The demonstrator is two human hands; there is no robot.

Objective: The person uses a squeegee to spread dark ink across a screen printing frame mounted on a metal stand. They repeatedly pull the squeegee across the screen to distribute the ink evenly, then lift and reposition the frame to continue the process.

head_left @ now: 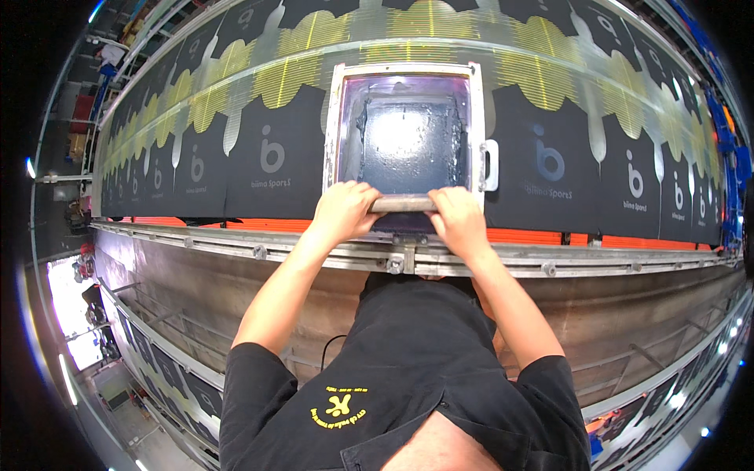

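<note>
My left hand (pixel 345 210) and my right hand (pixel 458 220) are closed around the two ends of a squeegee (pixel 402 204) with a wooden handle. It lies across the near end of a screen printing frame (pixel 333 129), inside its side bars. Dark, glossy ink (pixel 412 169) covers the mesh beyond the squeegee, with thick ridges along both sides. A white grip (pixel 492 165) sticks out from the frame's right side. Black fabric pieces with grey printed marks lie to the left (pixel 275 184) and right (pixel 538 177) of the frame. My hands and the handle hide the squeegee's blade.
A metal rail (pixel 518 263) with bolts runs along the table's near edge, with an orange strip (pixel 267 224) behind it. More black pieces lie along the long table, with yellow striped areas (pixel 314 35) between them. Another printing table (pixel 173 357) stands behind me.
</note>
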